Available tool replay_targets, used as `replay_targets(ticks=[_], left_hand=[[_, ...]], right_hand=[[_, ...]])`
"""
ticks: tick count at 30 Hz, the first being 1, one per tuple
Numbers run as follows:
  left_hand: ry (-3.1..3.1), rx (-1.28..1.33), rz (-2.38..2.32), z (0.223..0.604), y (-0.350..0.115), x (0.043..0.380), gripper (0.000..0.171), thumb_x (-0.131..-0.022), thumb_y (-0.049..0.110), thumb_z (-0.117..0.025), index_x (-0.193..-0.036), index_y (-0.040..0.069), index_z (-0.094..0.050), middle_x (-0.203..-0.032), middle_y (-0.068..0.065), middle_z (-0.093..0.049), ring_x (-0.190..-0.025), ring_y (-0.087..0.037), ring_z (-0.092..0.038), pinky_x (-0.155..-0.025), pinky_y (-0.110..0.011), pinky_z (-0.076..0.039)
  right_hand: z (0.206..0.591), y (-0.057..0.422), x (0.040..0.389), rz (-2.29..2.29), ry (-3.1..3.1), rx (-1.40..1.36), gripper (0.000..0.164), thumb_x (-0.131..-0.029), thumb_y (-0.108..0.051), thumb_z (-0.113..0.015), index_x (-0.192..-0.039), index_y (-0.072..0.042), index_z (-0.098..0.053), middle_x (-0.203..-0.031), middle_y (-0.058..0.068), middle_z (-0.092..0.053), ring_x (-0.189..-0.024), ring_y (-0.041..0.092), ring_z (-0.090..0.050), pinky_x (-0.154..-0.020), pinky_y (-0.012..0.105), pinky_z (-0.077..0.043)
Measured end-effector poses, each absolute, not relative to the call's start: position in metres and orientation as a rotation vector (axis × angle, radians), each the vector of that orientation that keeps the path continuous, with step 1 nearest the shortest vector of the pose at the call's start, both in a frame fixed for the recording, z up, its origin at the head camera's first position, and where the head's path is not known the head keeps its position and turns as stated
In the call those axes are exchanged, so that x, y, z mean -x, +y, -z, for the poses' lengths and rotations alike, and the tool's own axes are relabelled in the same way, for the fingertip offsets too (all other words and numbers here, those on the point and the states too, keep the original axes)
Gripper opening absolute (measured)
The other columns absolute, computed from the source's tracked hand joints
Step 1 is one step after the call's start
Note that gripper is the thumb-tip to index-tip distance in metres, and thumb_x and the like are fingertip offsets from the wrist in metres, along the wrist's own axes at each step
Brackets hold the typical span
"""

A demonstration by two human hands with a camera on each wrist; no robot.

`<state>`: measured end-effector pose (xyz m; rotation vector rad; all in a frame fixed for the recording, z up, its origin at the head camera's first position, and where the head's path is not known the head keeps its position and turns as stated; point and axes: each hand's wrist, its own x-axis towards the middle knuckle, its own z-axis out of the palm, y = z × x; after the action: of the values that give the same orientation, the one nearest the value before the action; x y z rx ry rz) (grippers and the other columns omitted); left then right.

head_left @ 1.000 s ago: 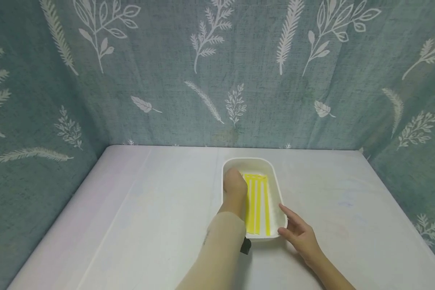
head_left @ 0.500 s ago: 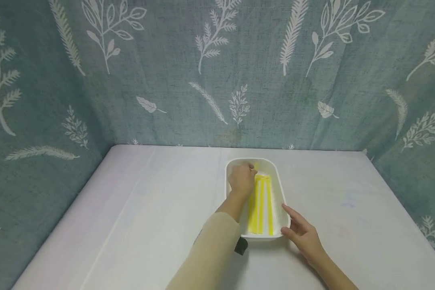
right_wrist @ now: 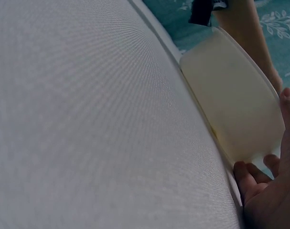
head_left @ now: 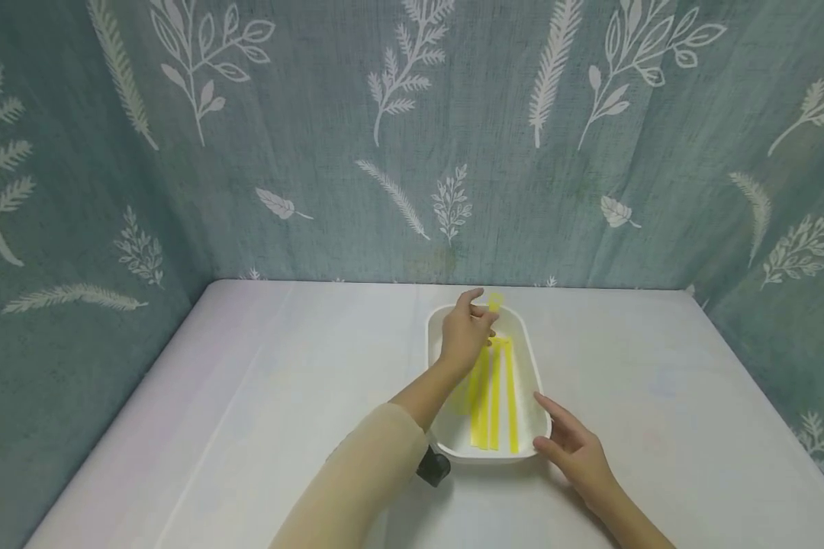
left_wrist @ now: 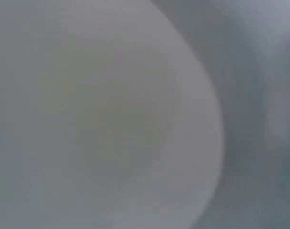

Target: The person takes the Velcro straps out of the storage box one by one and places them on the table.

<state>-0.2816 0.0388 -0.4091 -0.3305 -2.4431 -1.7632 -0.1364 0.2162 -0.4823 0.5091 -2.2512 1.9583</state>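
In the head view, a white plastic tray (head_left: 434, 320) with rounded corners holds several flat yellow strips (head_left: 511, 396), lying lengthwise side by side. Over its far half is my left hand (head_left: 464, 333), pinching a yellow strip (head_left: 496, 303) between thumb and fingers. The far end of that strip sticks up past the tray's back rim; the rest is partly hidden by the hand. My right hand (head_left: 577, 450) holds the tray's near right corner, thumb and index finger on either side. The right wrist view shows this hand (right_wrist: 269, 186) at the tray's wall (right_wrist: 235, 100). The left wrist view is too blurred to make out the strip.
A white-covered table (head_left: 302, 366) lies under the tray. Patterned green-grey fabric (head_left: 329, 213) stands behind and at both sides. A black device (head_left: 433, 467) hangs at the left wrist, near the tray's front edge.
My left hand has risen from deep in the tray's left side and shifted slightly right, lifting the end of a yellow strip. The right hand stays at the corner.
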Motion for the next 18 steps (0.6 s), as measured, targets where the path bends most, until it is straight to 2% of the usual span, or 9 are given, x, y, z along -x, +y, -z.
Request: replay_targets(ticks=[6,12,14,18], left_hand=[[-2.373,0.493,1.969,0.394,0.032,0.279,0.063,-0.092,0.007,-0.060,-0.147,0.011,-0.029,-0.103,-0.008,-0.049,-0.075,-0.017,-0.066,-0.062,-0.022,-0.057],[-2.381,0.544,1.988,0.384,0.015,0.282,0.057,-0.093,0.006,-0.059,-0.145,0.017,-0.037,-0.108,-0.012,-0.050,-0.081,-0.019,-0.067,-0.064,-0.025,-0.058],[-2.381,0.552,1.984,0.380,0.010,0.284,0.056,-0.093,0.007,-0.059,-0.144,0.017,-0.038,-0.109,-0.012,-0.051,-0.083,-0.021,-0.068,-0.064,-0.026,-0.058],[-2.363,0.549,2.005,0.370,0.001,0.287,0.058,-0.093,0.008,-0.060,-0.145,0.017,-0.036,-0.108,-0.011,-0.050,-0.081,-0.019,-0.068,-0.065,-0.028,-0.058]], right_hand=[[0.484,0.216,0.135,-1.933,-2.259,-0.508,0.054,-0.088,0.007,-0.059,-0.138,0.006,-0.040,-0.134,-0.028,-0.041,-0.118,-0.007,-0.046,-0.089,0.017,-0.048],[0.485,0.216,0.137,-1.969,-2.246,-0.539,0.053,-0.089,0.007,-0.056,-0.139,0.005,-0.038,-0.137,-0.023,-0.040,-0.119,-0.006,-0.046,-0.087,0.019,-0.050],[0.485,0.216,0.137,-1.985,-2.240,-0.559,0.053,-0.090,0.007,-0.055,-0.140,0.005,-0.037,-0.142,-0.012,-0.039,-0.119,-0.004,-0.046,-0.087,0.020,-0.050],[0.483,0.217,0.136,-1.953,-2.268,-0.551,0.053,-0.090,0.007,-0.056,-0.139,0.006,-0.036,-0.145,0.021,-0.032,-0.119,-0.005,-0.046,-0.087,0.019,-0.050]])
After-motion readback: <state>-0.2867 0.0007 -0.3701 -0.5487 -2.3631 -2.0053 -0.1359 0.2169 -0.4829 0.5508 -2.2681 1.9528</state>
